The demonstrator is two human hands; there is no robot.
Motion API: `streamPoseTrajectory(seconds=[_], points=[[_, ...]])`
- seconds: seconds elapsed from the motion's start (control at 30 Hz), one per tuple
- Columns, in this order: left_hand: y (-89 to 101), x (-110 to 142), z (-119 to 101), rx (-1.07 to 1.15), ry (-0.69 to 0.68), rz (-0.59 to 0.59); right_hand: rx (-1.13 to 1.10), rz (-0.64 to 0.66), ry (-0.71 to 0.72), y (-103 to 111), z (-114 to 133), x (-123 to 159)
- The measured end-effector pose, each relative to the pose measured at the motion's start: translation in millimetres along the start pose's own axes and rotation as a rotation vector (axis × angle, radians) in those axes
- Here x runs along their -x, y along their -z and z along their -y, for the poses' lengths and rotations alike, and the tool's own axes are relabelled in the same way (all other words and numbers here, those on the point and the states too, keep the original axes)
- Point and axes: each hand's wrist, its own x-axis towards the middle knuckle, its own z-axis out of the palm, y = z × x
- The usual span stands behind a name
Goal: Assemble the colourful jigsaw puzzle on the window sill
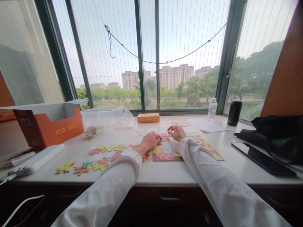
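A partly assembled jigsaw puzzle (165, 156) lies flat on the table in front of me, with a bare white gap in its middle. At its upper left edge, the bent fingers of my left hand (149, 141) press together on a small puzzle piece (165, 137). Just right of it, my right hand (177, 133) hovers over the puzzle's upper part, fingers curved and apart from the thumb, with nothing visible between them. My right sleeve hides part of the puzzle. Loose puzzle pieces (101, 163) are spread in rows left of my left hand; my left forearm covers some.
Behind the puzzle lie a printed picture card (179, 123) and a paper sheet (206, 125). A water bottle (212, 109), black tumbler (234, 113) and tablet (262, 158) are right. An orange box (63, 127), clear bin (103, 114) and white power strip (38, 159) stand left.
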Motion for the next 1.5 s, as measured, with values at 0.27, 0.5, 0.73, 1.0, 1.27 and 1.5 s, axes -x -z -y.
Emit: streamPoseTrajectory(seconds=[0.27,0.5,0.73,1.0,1.27,1.5], points=[[0.0,2,-3,-0.036,-0.008,0.007,-0.008,0.108,-0.070,-2,-4,5],[0.1,2,-2,-0.040,-0.007,0.010,-0.012,0.096,-0.067,3,-1,3],[2.1,4,-2,-0.054,-0.030,0.012,0.017,0.035,-0.058,8,1,6],[2.4,3,-2,-0.081,-0.044,0.010,0.044,-0.010,-0.025,7,3,7],[4.0,5,-2,-0.043,-0.107,-0.097,0.048,-0.008,-0.015,9,6,8],[3.7,5,-4,-0.016,-0.108,-0.163,0.074,0.042,-0.018,10,8,9]])
